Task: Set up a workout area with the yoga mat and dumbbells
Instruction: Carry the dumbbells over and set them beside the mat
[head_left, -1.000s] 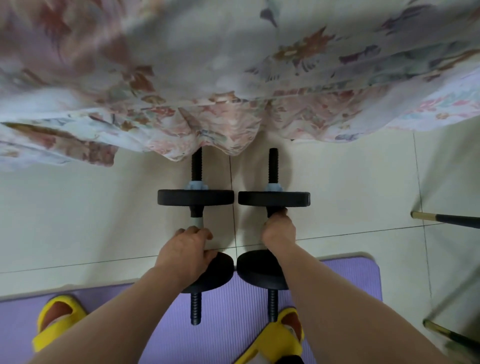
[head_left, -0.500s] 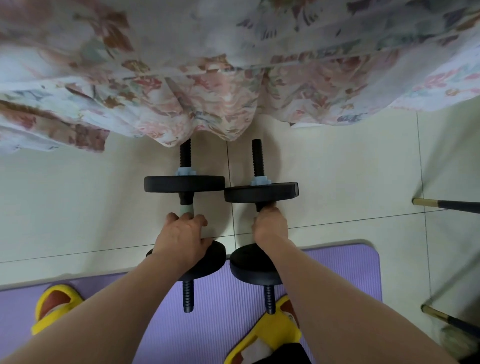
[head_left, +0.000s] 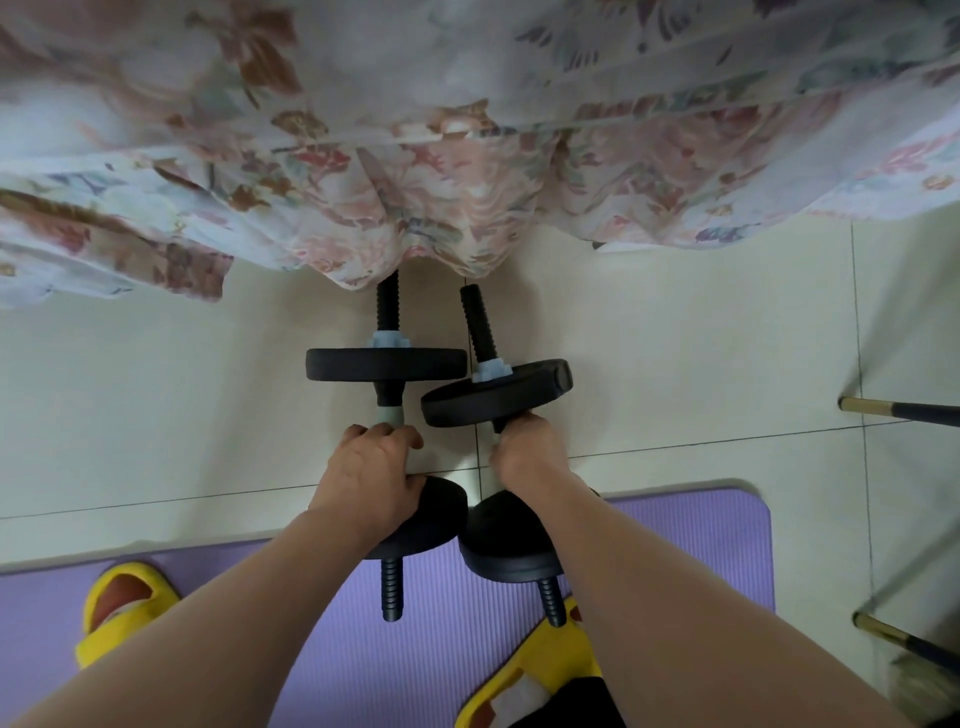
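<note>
Your right hand (head_left: 524, 457) clasps the right dumbbell (head_left: 493, 395), now tilted and apparently lifting at the far edge of the yoga mat (head_left: 675, 551); your left hand (head_left: 369, 478) grips the left dumbbell (head_left: 384, 364), unmoved. Placement begins.

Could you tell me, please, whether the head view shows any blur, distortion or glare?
Head view: the floral cloth along the top is soft and smeared; tile lines on the floor bow, a wide-angle distortion; lighting is flat, without glare; the left hand and right hand look fairly sharp.
</note>
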